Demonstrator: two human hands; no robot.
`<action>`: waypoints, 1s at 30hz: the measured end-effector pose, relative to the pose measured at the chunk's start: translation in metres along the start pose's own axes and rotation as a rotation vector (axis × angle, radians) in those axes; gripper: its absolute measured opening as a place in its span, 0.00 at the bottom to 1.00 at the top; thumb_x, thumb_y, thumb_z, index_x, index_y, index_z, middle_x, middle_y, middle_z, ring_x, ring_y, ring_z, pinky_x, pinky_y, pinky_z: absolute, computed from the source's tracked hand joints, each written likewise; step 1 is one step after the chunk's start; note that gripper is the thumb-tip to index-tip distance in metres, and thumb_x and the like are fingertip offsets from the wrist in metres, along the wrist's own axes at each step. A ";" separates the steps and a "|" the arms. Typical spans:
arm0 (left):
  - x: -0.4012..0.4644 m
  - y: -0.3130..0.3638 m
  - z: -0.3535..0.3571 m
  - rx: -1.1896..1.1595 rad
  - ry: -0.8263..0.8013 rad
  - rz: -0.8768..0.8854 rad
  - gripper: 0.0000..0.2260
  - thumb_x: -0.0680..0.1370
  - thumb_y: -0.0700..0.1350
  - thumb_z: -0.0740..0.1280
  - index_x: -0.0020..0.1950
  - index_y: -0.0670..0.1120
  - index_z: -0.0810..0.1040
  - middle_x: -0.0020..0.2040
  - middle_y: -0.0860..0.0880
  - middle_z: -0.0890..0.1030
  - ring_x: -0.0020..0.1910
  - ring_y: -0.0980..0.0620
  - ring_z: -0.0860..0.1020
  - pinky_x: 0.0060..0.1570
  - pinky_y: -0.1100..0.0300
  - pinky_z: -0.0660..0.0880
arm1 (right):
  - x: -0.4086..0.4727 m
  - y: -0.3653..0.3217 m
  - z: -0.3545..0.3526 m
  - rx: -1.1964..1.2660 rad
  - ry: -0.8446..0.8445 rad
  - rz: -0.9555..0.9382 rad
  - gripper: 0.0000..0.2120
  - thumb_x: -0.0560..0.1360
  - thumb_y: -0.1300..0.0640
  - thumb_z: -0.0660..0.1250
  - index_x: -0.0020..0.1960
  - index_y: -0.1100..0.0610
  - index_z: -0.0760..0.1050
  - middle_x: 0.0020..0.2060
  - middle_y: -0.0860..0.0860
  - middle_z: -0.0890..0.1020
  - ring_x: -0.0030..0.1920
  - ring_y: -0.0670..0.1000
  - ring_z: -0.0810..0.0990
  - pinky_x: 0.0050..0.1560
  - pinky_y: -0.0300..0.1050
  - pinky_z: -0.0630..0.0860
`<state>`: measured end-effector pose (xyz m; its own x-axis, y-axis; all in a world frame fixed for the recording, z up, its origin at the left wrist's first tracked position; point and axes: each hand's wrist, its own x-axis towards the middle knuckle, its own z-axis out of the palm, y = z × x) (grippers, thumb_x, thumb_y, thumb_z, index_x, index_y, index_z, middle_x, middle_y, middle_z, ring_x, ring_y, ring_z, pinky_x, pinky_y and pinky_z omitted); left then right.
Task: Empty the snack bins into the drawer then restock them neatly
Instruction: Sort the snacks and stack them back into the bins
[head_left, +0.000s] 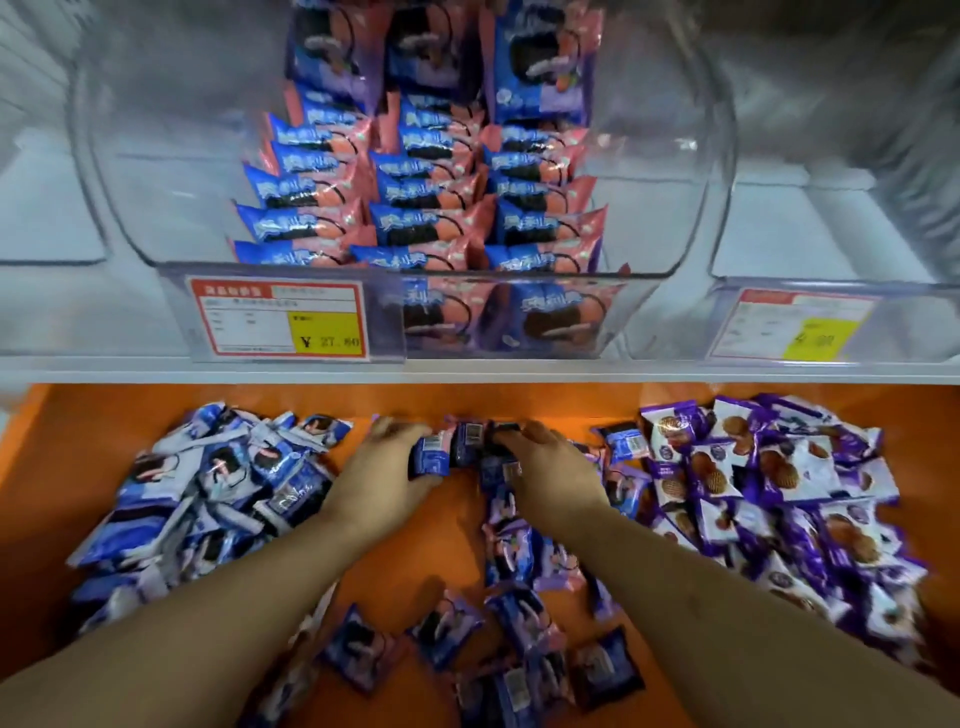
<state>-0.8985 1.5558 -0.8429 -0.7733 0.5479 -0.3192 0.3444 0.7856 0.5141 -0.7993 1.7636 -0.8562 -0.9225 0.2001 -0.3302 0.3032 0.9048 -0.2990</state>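
Both hands press a short row of pink-and-blue cookie packets (457, 448) together, left hand (387, 467) and right hand (550, 467) curled round its ends, squaring them for the half-filled clear bin (675, 218) just above.

A bin (675, 218) of stacked packets (415, 197) sits behind and above the drawer (426, 551), where loose packets (769, 483) lie.

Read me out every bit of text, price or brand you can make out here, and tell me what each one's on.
"¥ 27.80": yellow patch of the price tag on the middle bin.
Rest of that tag: too small to read.
Right bin's price tag: blurred.
Stacked packets in the middle bin: white brand characters, too blurred to read.
Drawer packets: unreadable.
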 end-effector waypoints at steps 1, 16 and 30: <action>-0.011 0.003 -0.008 -0.017 -0.026 -0.014 0.26 0.76 0.52 0.76 0.73 0.51 0.75 0.69 0.48 0.72 0.68 0.47 0.74 0.69 0.55 0.69 | -0.002 0.000 -0.002 -0.034 -0.032 -0.015 0.33 0.76 0.58 0.71 0.78 0.45 0.68 0.74 0.51 0.68 0.71 0.59 0.69 0.65 0.54 0.75; -0.121 0.073 -0.124 -0.307 -0.161 -0.128 0.15 0.81 0.54 0.70 0.67 0.57 0.73 0.52 0.59 0.76 0.41 0.55 0.85 0.47 0.57 0.83 | -0.078 -0.052 -0.098 0.825 -0.254 0.130 0.22 0.74 0.63 0.77 0.66 0.55 0.76 0.42 0.53 0.87 0.38 0.47 0.86 0.41 0.42 0.83; -0.214 0.147 -0.214 -1.153 0.090 0.003 0.07 0.82 0.40 0.68 0.58 0.46 0.85 0.53 0.46 0.87 0.47 0.38 0.86 0.47 0.47 0.78 | -0.193 -0.128 -0.237 1.388 -0.031 -0.037 0.10 0.79 0.71 0.68 0.60 0.66 0.80 0.49 0.61 0.87 0.51 0.63 0.86 0.56 0.59 0.83</action>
<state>-0.7966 1.4920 -0.5286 -0.8241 0.4907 -0.2829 -0.3087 0.0297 0.9507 -0.7169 1.6981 -0.5419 -0.9351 0.1595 -0.3166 0.2826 -0.2037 -0.9374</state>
